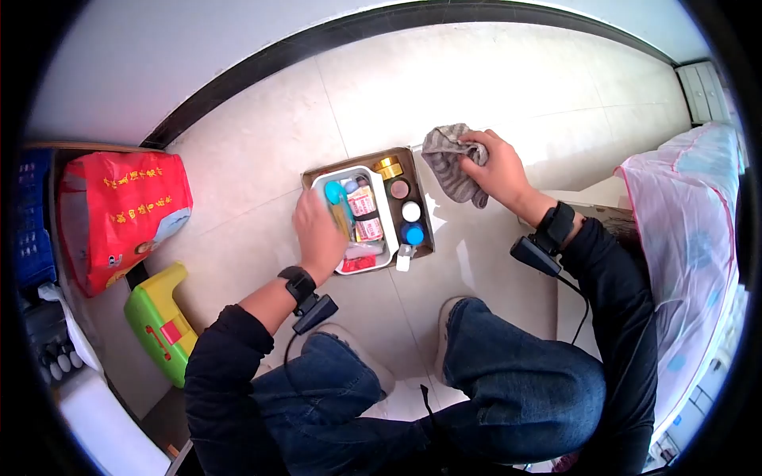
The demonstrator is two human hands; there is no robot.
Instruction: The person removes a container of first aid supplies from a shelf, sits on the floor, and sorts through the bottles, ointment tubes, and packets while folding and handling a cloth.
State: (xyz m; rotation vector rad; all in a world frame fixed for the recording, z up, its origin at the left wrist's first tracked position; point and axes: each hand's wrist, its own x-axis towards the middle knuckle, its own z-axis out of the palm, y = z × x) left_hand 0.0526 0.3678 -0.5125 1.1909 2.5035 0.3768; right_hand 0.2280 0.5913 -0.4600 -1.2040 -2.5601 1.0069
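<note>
My right hand [502, 169] is closed on a crumpled grey striped cloth [454, 164], held up to the right of a brown cardboard box [425, 170]. Inside the box, at its left, sits a white plastic basket [388, 230]. My left hand [320, 234] is closed at the basket's left rim, its fingertips partly hidden. The basket holds a turquoise round item [335, 192], a pink-and-white packet [365, 214] with a dark band, and a red packet [359, 263]. Right of it in the box are a gold-lidded jar [388, 167], a white cap [410, 212] and a blue cap [412, 233].
A red bag [127, 210] stands at the left, with a green and yellow plastic stool [163, 325] below it. A pale pink-edged fabric cover [686, 238] hangs at the right. Light floor tiles [262, 119] run to a dark skirting along the wall.
</note>
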